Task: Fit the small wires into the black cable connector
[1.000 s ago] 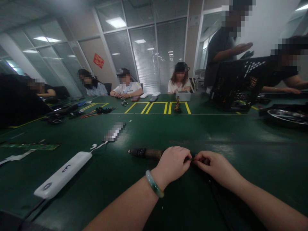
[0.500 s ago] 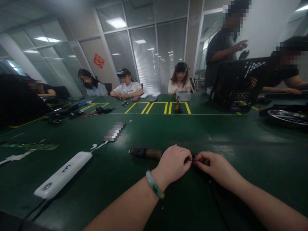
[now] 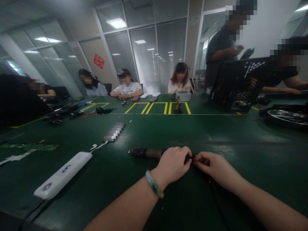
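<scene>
A dark electric screwdriver [image 3: 154, 154] lies on the green tabletop, its bit end pointing left. My left hand [image 3: 172, 163], with a jade-coloured bangle [image 3: 154, 184] on its wrist, is closed around the rear part of the tool and hides it. Just right of that, my right hand [image 3: 214, 166] pinches a small dark piece at the end of a black cable [image 3: 215, 195]. A tiny gold-coloured bit of metal [image 3: 190, 160] shows between the two hands' fingertips. Whether the cable end is joined to the tool cannot be made out.
To my left lie a white power bank [image 3: 64, 173] marked 3, a cabled phone [image 3: 115, 132] and a green circuit strip [image 3: 45, 147]. Farther off are wires [image 3: 103, 110], a grey box [image 3: 183, 96] and a black computer case [image 3: 231, 86]. Several people sit or stand around the table.
My left fingers have shifted slightly, and the gold-coloured metal between the hands shows more clearly. My right hand stays almost still. The standing person's hand has lowered.
</scene>
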Demonstrator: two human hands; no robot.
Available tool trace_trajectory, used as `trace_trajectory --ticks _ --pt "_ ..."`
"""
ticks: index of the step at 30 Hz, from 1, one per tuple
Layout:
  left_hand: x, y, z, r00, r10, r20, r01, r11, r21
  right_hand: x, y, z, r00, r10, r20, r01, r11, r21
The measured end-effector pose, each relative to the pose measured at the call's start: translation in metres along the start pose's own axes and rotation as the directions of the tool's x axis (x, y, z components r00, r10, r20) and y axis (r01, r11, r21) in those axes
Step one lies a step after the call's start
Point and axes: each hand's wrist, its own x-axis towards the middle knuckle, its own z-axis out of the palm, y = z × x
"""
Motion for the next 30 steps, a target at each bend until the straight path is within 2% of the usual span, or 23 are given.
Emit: trace_trajectory --ticks 16,21,30 --pt "-0.001 0.0019 -0.0039 1.0 0.009 0.024 -0.009 1.0 -0.001 -0.0006 -0.0005 -0.001 1.0 0.005 -0.007 -0.005 1.0 -0.002" --pt "0.0004 0.0019 -0.0044 0.997 0.054 0.053 -0.056 0.998 0.028 -0.0012 -0.0023 -0.0018 1.0 0.003 -0.013 -0.004 1.0 -0.015" --pt "0.0003 0.0015 -0.0028 0.998 0.026 0.053 -0.027 1.0 0.013 0.0 0.0011 0.0002 1.0 0.007 -0.006 -0.007 1.0 0.008"
